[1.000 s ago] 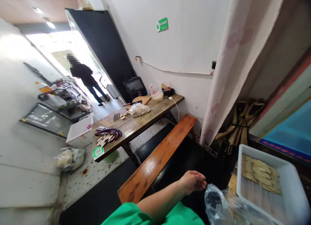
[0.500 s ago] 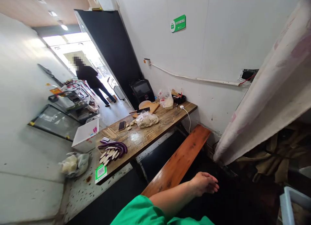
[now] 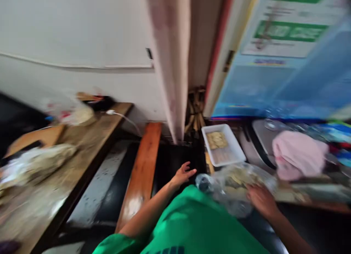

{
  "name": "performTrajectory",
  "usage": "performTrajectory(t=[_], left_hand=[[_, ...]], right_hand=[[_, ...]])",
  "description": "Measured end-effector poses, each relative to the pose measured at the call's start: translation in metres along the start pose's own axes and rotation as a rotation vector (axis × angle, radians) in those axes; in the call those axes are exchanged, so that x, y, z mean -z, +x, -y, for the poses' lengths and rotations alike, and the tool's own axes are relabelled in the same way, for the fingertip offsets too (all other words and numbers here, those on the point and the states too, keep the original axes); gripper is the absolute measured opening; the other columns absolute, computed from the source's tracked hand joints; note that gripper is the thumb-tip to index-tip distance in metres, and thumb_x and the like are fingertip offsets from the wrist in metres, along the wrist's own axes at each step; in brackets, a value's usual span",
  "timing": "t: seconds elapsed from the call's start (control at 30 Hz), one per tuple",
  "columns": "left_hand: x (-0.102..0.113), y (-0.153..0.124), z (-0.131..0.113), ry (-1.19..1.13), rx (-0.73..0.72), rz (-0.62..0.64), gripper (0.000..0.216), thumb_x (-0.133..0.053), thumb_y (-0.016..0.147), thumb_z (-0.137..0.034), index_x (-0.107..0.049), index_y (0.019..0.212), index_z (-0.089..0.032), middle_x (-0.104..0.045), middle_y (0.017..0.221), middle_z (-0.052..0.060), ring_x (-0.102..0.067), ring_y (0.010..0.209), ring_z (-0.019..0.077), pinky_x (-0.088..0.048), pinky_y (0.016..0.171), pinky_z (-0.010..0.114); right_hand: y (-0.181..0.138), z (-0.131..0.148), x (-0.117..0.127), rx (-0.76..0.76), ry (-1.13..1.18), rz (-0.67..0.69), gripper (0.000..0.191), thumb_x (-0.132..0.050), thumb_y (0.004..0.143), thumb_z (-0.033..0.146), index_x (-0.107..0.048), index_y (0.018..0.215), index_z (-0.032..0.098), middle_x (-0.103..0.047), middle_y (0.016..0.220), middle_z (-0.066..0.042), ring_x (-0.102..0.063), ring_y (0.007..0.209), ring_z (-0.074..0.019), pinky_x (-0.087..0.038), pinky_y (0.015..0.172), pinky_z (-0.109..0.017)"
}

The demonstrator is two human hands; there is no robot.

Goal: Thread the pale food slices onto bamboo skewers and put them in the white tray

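Note:
My left hand [image 3: 184,174] hangs in the air left of the white container, its fingers apart and nothing in them. My right hand [image 3: 261,199] reaches to a clear plastic bag [image 3: 238,204] that lies open on the right. Pale, flat pieces [image 3: 240,179] show inside the bag, and my fingertips touch or dip among them. Blur and the bag's edge hide whether those fingers grip anything. Just behind the bag stands a white plastic container [image 3: 237,148] with beige pieces [image 3: 217,140] in it.
Right of the container lies a pink cloth [image 3: 298,153]. An orange-brown wooden bench [image 3: 145,166] runs along my left. Beyond it stands a wooden table [image 3: 74,170] with a bag of pale food [image 3: 49,160]. A pale curtain [image 3: 172,64] hangs ahead, near a blue poster [image 3: 274,82].
My view has swung right, away from the table with sliced eggplant. My right hand has come into view at the plastic bag. My left hand's fingers have spread.

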State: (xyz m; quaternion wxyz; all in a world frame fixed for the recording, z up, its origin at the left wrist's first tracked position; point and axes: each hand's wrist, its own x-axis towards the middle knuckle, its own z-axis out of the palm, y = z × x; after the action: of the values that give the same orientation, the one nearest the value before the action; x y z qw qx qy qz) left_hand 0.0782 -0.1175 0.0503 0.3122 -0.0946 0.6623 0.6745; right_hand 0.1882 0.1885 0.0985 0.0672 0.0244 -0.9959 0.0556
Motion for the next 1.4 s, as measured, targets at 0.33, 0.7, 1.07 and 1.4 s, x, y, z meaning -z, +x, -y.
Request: performTrajectory(t=[0.33,0.7,1.07,1.4], left_hand=[[-0.127,0.001,0.053,0.472,-0.299,0.107,0.106,-0.083,0.046,-0.047,-0.038,0.136,-0.014,-0.039,0.138,0.02,-0.032,0.131,0.034,-0.027,0.107,0.044],[-0.183,-0.073,0.022,0.449,-0.425,0.271,0.023,-0.077,0.06,-0.032,-0.059,0.06,-0.017,-0.057,0.122,0.013,-0.053,0.113,0.0292,-0.045,0.088,0.034],[-0.203,-0.067,-0.017,-0.07,-0.484,0.064,0.028,-0.074,0.061,-0.027,-0.049,0.061,-0.015,-0.065,0.091,0.008,-0.062,0.086,0.0163,-0.047,0.079,0.029],[-0.136,-0.048,0.042,0.491,-0.506,-0.124,0.068,-0.081,0.055,-0.032,-0.057,0.117,-0.018,-0.055,0.122,0.011,-0.049,0.115,0.0281,-0.038,0.099,0.043]], right_hand=[[-0.099,-0.058,0.02,-0.039,-0.035,0.006,0.026,-0.066,0.077,0.022,-0.069,0.102,0.016,-0.062,0.122,-0.014,-0.046,0.119,-0.0329,-0.024,0.105,-0.05],[-0.077,-0.101,0.065,0.005,0.348,-0.109,0.033,-0.039,0.093,0.032,-0.069,0.086,0.019,-0.073,0.085,-0.005,-0.067,0.08,-0.018,-0.051,0.073,-0.027],[-0.065,-0.044,0.002,-0.074,0.359,-0.01,0.025,-0.059,0.079,0.032,-0.067,0.06,0.019,-0.071,0.06,-0.011,-0.068,0.063,-0.0272,-0.05,0.066,-0.037],[-0.042,-0.081,0.017,-0.095,0.443,0.087,0.04,-0.048,0.087,0.046,-0.071,0.095,0.015,-0.075,0.084,-0.005,-0.069,0.076,-0.0187,-0.051,0.069,-0.025]])
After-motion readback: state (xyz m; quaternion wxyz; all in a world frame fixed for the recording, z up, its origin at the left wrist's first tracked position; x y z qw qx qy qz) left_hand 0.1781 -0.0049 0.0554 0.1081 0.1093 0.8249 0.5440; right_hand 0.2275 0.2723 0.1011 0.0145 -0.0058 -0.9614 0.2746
